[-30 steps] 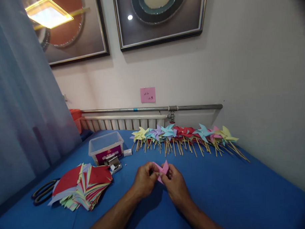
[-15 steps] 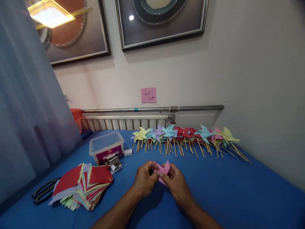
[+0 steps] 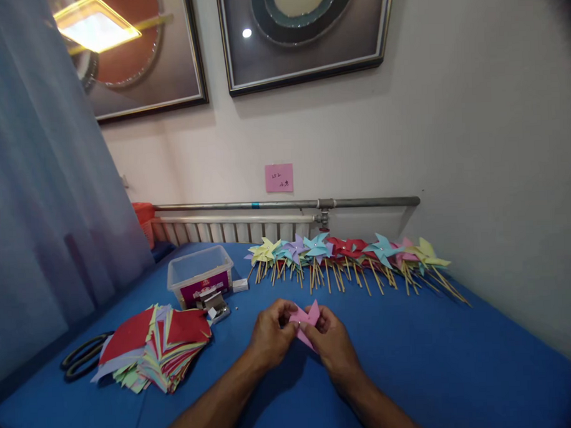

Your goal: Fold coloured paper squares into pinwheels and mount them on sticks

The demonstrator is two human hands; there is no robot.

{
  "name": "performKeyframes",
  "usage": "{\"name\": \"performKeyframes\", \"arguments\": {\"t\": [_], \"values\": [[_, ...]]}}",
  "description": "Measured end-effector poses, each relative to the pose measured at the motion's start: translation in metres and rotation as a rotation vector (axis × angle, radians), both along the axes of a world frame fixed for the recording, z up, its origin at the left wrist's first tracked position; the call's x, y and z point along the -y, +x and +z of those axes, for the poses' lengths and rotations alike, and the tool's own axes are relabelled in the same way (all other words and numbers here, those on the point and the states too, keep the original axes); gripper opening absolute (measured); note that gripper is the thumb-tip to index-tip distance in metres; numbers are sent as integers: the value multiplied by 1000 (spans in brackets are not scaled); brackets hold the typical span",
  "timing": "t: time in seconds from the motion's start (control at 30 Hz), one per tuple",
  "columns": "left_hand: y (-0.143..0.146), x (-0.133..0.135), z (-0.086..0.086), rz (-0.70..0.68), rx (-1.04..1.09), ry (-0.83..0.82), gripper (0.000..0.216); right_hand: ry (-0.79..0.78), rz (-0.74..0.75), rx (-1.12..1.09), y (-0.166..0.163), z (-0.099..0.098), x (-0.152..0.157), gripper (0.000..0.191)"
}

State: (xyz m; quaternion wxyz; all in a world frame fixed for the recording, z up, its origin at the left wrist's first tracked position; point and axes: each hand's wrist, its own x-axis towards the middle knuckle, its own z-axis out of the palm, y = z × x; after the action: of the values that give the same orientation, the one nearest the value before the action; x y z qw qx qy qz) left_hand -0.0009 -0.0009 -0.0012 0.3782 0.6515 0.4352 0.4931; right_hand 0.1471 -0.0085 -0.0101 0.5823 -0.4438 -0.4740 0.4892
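Partly, both hands [image 3: 272, 334] hide the pink paper [image 3: 313, 315].

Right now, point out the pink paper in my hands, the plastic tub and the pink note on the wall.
Pink paper [image 3: 299, 315]: head view, on its left flap.
Plastic tub [image 3: 194, 294]: head view, on the front side's purple label.
Pink note [image 3: 279, 178]: head view, on its middle.

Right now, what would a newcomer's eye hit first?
Probably the row of multicoloured pinwheels along the far side of the blue table. Next, the pink paper held by the left hand and right hand, near front centre. Then the colourful paper stack at front left.
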Motion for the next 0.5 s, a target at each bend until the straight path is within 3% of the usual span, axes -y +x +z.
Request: {"name": "performKeyframes", "arguments": {"t": [0.1,0.17,0.3,0.4,0.5], "values": [[0,-4,2,27,150,-47,55,-10,-5,-41,2,-1,-3,36],[-2,-6,4,25,288,-143,62,-9,3,-57,3,-2,-4,37],[-4,-5,9,-101,436,-352,34,-4,15,-63,3,0,-2,37],[-4,-2,9,-215,449,-433,31,-16,44,-28,3,1,0,40],[-3,-1,6,-236,425,-445,32,-31,65,-20,2,-4,-1,43]]}}
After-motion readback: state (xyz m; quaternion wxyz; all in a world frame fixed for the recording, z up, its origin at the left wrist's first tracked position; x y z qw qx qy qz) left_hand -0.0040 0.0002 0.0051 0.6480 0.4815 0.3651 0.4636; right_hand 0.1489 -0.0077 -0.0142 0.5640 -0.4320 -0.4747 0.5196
